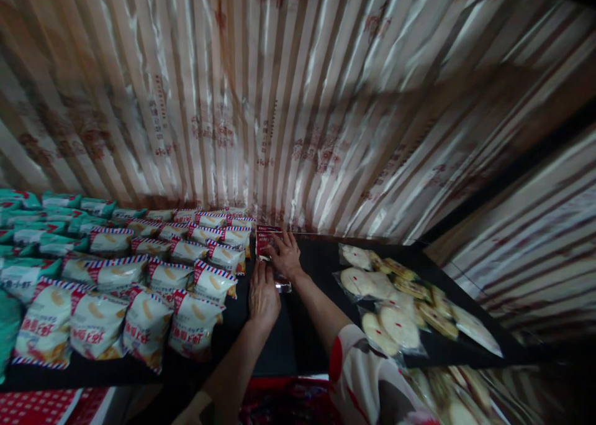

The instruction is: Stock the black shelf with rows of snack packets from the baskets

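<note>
At the middle of the dark table, both hands are at some flat red packets. My right hand (pixel 286 256) reaches across a red packet (pixel 266 232) near the back edge, its fingers spread over the surface. Just nearer and to the left, my left hand (pixel 264 294) lies palm down, fingers stretched forward to that packet's near end. A shiny packet edge (pixel 284 287) shows beside the left hand; most of it is hidden. Left of the hands stand rows of white snack bags (pixel 195 325) with striped red and blue edges.
Teal snack bags (pixel 28 276) fill the far left. Clear bags of pale round flatbreads (pixel 398 325) and yellowish pieces (pixel 435 319) lie on the right of the black table (pixel 316 338). A striped, printed plastic sheet (pixel 279 102) hangs behind it. Red checked cloth (pixel 37 406) shows below left.
</note>
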Tool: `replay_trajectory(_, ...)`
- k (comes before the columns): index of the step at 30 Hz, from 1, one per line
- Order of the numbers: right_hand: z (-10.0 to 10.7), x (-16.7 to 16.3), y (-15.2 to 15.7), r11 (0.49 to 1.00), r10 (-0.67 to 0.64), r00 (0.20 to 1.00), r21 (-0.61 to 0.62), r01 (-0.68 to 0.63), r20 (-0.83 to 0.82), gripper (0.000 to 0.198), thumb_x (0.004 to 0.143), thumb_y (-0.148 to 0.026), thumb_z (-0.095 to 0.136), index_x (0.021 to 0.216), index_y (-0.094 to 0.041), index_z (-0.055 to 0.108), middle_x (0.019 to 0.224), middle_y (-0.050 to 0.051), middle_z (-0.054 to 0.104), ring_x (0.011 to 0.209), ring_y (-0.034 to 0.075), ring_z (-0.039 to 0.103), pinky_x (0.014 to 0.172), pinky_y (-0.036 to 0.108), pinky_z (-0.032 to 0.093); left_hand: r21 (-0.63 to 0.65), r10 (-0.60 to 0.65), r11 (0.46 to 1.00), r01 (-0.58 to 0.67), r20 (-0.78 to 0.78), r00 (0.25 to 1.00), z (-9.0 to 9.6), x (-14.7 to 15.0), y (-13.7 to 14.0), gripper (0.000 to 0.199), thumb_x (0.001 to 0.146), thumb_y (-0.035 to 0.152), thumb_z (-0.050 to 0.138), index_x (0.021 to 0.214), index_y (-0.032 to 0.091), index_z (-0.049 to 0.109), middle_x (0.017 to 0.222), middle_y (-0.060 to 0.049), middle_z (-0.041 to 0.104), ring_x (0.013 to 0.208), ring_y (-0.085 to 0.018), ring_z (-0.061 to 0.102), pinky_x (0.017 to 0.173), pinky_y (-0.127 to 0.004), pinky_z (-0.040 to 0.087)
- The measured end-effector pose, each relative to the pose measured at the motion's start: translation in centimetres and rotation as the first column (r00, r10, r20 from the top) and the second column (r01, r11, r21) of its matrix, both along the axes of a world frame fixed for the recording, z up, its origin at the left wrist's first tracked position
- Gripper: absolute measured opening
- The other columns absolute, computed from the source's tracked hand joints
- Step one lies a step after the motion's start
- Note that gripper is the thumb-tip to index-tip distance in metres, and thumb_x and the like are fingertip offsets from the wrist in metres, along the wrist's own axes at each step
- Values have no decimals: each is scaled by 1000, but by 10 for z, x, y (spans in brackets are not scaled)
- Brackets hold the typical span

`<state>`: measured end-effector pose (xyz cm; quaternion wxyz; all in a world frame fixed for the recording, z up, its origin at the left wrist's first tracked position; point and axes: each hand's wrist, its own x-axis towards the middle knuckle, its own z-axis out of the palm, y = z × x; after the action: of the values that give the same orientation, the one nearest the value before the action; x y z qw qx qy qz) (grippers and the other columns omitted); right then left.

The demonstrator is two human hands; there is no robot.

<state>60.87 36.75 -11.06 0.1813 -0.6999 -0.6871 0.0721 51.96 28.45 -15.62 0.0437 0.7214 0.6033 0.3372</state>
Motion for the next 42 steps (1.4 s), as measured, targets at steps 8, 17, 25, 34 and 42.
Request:
replay_trajectory(8, 9, 6, -70, 978, -10, 959, 197, 68, -282, 36, 83, -20, 41, 112, -14, 63, 129, 12, 55, 122, 21, 47, 105, 38, 35, 44, -122, 992, 117, 129, 984, 26, -7, -46, 36, 81, 5, 38, 110, 12, 57, 119, -13, 58, 117, -22, 50, 100, -39, 45)
replay_trajectory(17, -30, -8, -256, 992, 23, 824, 112, 49, -566, 30, 90, -33, 37, 102, -18, 60, 93, 6, 69, 88, 17, 64, 83, 29, 50, -132, -409, 891, 435, 183, 894, -10, -44, -189, 39, 82, 6, 31, 102, 17, 63, 104, -8, 65, 100, -16, 59, 93, -31, 49)
replay_trajectory(25, -95, -10, -334, 930, 158, 983, -321, -180, -92, 34, 82, -11, 42, 100, -21, 68, 117, 6, 64, 111, 20, 55, 97, 30, 44, -741, -259, 634, 221, 65, 964, -64, -71, -261, 45, 78, 3, 41, 117, 18, 57, 132, -10, 52, 112, -18, 57, 98, -30, 44)
replay_trajectory(34, -108, -37, -324, 841, 231, 972, -513, -173, 52, 42, 80, -1, 40, 111, -15, 65, 127, 11, 58, 123, 19, 46, 99, 29, 39, -777, -261, 580, 245, 107, 959, -70, -75, -268, 37, 76, 6, 48, 108, 16, 62, 132, -13, 52, 108, -22, 59, 96, -34, 46)
replay_trajectory(42, -76, -24, -320, 893, 186, 982, -422, -159, 23, 24, 86, -12, 41, 95, -11, 64, 99, 14, 66, 97, 21, 59, 87, 29, 42, -710, -20, 670, 214, 271, 962, -58, -83, -254, 48, 77, 4, 44, 124, 13, 51, 139, -13, 43, 126, -20, 44, 108, -30, 31)
